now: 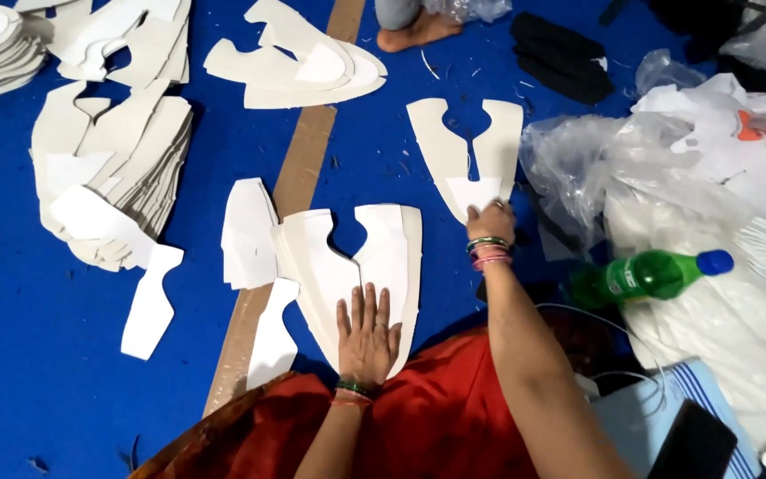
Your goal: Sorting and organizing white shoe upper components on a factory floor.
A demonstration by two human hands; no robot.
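Note:
My left hand [367,330] lies flat, fingers spread, on a small stack of white V-shaped cut pieces [383,253] on the blue floor sheet in front of me. My right hand [490,222] reaches forward and pinches the near tip of another white V-shaped piece [454,151] lying farther away. Bangles sit on both wrists. An orange-red garment covers my lap at the bottom.
Piles of white cut pieces [117,160] lie at left and at the top [294,58]. A brown cardboard strip [299,177] crosses the blue sheet [11,355]. A green bottle [658,273], clear plastic bags [596,151] and black pieces [560,53] sit right. Another person's foot [414,31] is at top.

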